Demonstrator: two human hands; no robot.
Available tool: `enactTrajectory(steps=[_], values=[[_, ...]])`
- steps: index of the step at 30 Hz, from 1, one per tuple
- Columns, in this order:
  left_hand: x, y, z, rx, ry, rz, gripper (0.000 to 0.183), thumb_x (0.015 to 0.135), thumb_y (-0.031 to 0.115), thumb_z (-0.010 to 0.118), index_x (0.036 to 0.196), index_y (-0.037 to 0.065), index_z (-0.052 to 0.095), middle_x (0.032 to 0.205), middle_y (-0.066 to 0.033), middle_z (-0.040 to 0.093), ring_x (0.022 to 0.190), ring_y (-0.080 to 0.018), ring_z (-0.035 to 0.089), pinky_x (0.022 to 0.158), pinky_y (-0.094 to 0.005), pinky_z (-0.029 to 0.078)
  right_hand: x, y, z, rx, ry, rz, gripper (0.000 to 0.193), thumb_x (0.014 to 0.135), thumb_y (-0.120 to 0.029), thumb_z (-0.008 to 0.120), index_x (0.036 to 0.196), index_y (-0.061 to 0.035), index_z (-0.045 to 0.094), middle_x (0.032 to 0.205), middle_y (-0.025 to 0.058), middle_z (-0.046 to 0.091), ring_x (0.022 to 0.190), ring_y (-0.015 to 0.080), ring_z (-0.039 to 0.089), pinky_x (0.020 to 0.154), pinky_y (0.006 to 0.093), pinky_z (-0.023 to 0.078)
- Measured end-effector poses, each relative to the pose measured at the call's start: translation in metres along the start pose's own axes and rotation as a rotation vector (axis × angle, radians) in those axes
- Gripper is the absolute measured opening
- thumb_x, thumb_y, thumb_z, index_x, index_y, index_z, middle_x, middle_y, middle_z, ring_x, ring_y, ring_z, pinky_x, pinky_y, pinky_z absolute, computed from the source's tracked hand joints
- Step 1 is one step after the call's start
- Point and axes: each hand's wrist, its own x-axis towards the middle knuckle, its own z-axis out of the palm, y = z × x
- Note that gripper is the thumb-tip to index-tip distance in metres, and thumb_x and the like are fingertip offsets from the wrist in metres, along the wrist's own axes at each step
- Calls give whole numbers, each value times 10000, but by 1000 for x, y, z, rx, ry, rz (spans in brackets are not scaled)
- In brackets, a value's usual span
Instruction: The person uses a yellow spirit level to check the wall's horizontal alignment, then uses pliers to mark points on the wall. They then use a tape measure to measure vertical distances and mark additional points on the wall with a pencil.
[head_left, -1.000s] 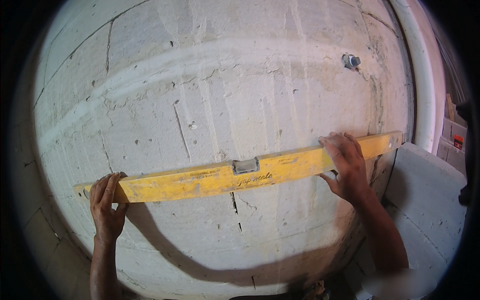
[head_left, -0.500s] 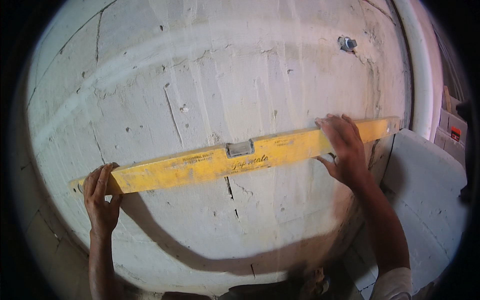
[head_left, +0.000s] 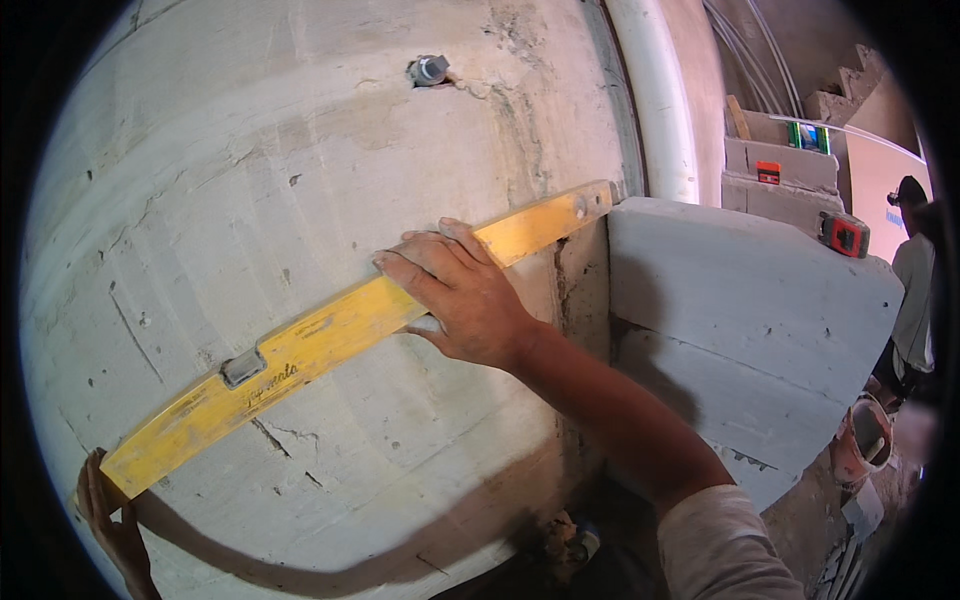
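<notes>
A long yellow spirit level [head_left: 330, 335] lies against the rough grey wall [head_left: 330, 220], its right end higher in the view than its left. My left hand [head_left: 112, 515] grips the level's left end, thumb below and fingers over the face. Right of the vial window, my right hand [head_left: 455, 290] wraps over the top edge, with the thumb underneath. The level's right end reaches the corner beside a stack of pale blocks [head_left: 750, 270].
A capped pipe stub [head_left: 430, 70] sticks out of the wall above. A red and black tape measure [head_left: 845, 235] rests on the blocks. A bucket [head_left: 865, 435] stands at the right, near another person [head_left: 912, 290]. A white pipe [head_left: 655, 100] runs up the corner.
My view has swung to the right, so the level and both hands appear further left and more slanted. The tape measure, bucket and other person have come into view. Both hands stay on the level.
</notes>
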Motion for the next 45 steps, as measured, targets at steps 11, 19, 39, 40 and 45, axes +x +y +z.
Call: enactTrajectory(steps=[11,19,39,40,45], values=[[-1,-13,5,-1,25,60,830,727,-171,686,1473,121,467,1459,-100,509,1377,-292,432,1175,-451,349,1,0,1,16,-19,-1,687,741,-205,827,1346,-59,535,1248,131,545,1259,287,492,1173,473,257],[2,-8,0,-38,26,77,859,709,-189,703,1470,134,470,1428,-92,537,1346,-295,476,1153,-457,386,1,-1,-2,2,-31,7,672,750,-212,823,1341,-63,538,1251,127,538,1259,280,490,1171,470,263],[13,57,-33,60,24,171,740,642,-86,811,1312,125,579,1262,-111,619,1185,-332,573,987,-444,477,6,-6,-5,-75,-17,-12,718,653,-105,863,1297,-43,551,1246,144,555,1233,340,522,1053,448,416],[14,59,-33,59,26,176,741,643,-82,814,1312,128,575,1257,-109,620,1183,-330,574,985,-445,479,5,-5,-5,-75,-17,-18,734,640,-85,869,1298,-39,548,1261,145,554,1244,344,523,1053,454,417],[15,60,-35,60,9,172,742,639,-71,821,1308,118,562,1235,-106,623,1166,-325,579,983,-450,478,5,-4,-5,-79,-36,-34,760,642,-68,864,1321,-40,525,1262,147,550,1253,347,521,1047,456,418]])
